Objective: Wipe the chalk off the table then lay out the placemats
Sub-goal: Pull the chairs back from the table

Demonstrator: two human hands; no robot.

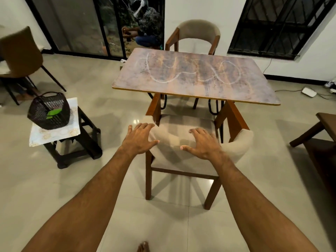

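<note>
Head view: both hands lie on the padded back of a chair [181, 140] drawn up to the desk [254, 91], the left hand [141, 138] and right hand [203, 143] each with the grip spread, fingers straight, holding nothing. Chalk marks [164, 81], pale looping lines, run across most of the desk's wood-grain top, thin and dry-looking. They should lift as loose powder from that hard, smooth surface under light pressure, though the dust may smear.

Well off to the left, a dark mesh basket [41, 110] stands on a low stool [87, 135] with a green thing [53, 113] inside it. This may be the wiping cloth, but it is too small to tell. Under the basket lies a pale sheet [54, 135] with gold motifs, likely a placemat. It looks thin and limp, its edge drooping over the stool, and is best taken by a free corner once the basket is lifted off. No cloth is in hand and the wiping is not yet begun.
</note>
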